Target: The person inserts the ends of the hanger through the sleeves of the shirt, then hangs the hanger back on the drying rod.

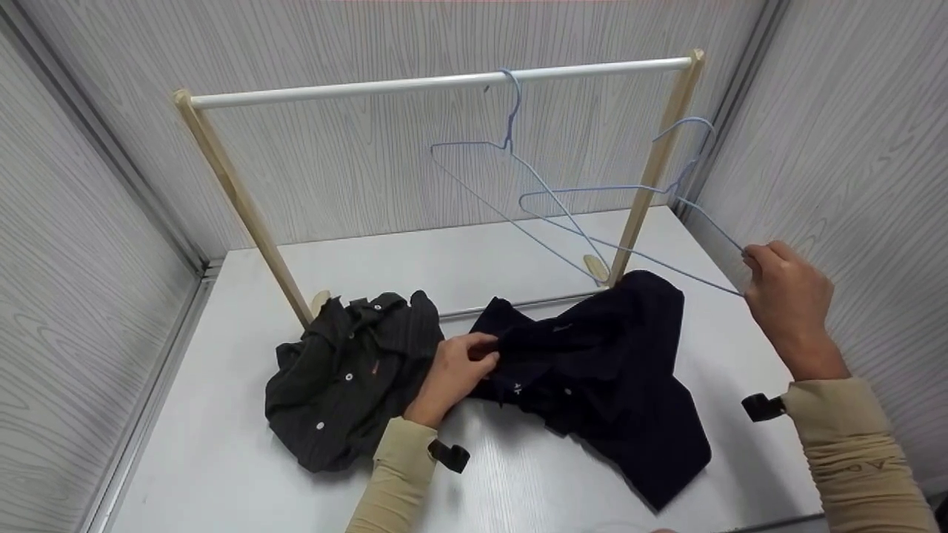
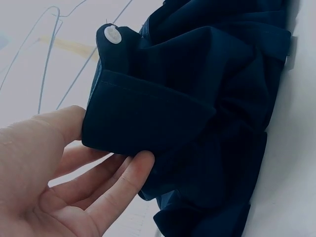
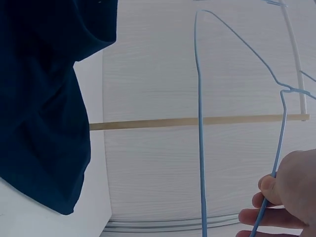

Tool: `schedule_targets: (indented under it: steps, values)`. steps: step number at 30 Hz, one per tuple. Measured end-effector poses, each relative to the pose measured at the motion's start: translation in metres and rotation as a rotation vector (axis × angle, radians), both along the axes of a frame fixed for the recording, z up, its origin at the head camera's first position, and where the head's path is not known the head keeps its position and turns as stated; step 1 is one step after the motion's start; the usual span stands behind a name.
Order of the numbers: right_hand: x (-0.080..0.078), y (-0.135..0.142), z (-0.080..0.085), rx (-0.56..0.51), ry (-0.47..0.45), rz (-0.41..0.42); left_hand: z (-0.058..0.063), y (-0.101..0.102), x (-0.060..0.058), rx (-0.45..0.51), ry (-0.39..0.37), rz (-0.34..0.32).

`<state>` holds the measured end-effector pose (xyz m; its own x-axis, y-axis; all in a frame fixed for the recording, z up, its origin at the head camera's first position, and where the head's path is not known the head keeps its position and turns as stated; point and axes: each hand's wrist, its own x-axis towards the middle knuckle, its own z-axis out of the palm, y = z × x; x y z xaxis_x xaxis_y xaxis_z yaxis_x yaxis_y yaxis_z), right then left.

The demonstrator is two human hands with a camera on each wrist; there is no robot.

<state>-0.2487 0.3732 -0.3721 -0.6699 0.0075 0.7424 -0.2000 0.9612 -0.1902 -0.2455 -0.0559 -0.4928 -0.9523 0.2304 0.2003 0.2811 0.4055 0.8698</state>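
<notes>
My left hand (image 1: pixel 452 370) pinches the edge of a crumpled navy shirt (image 1: pixel 637 355) lying on the table. In the left wrist view, the fingers of that hand lie at a folded flap of the navy cloth (image 2: pixel 143 113), close to a white button (image 2: pixel 112 34). Raised at the right, my right hand (image 1: pixel 791 289) grips a light blue wire hanger (image 3: pixel 201 118) by one side, its hook upward. The held hanger carries no garment and is in the air above and beyond the shirt.
Behind the shirts stands a rack with a white bar (image 1: pixel 370 87) and wooden posts (image 1: pixel 237 194). A second blue hanger (image 1: pixel 511 126) hangs from the bar. A dark grey-green shirt (image 1: pixel 348 414) lies bunched at the left of the white table (image 1: pixel 215 444). Patterned walls enclose the table.
</notes>
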Motion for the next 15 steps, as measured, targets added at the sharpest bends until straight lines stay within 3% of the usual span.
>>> schedule_targets:
  steps: [15]
  values:
    - [0.012, 0.021, -0.023, 0.01, -0.013, 0.004, 0.0, 0.002, -0.003, 0.027, -0.018, 0.021]
